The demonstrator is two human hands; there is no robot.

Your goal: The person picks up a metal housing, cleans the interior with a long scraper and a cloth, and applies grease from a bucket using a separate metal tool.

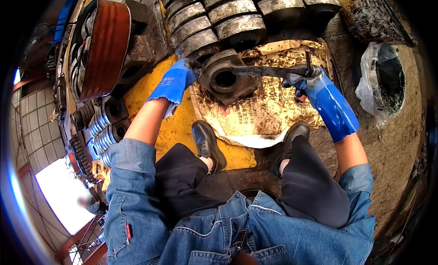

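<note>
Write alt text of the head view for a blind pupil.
The blue-gloved right hand holds a dark bar, its end at the hole in a metal block on stained paper; the left hand is beside the block.

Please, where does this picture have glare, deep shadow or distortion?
Head view: the opening at lower left is blown out to white; the right glove has glossy highlights; the metal block's bore is dark; edges curve toward a black rim, with bluish flare at far left.

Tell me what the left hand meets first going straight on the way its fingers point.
The left hand would likely meet the holed metal block first, right beside it; whether the two already touch is hard to tell.
</note>
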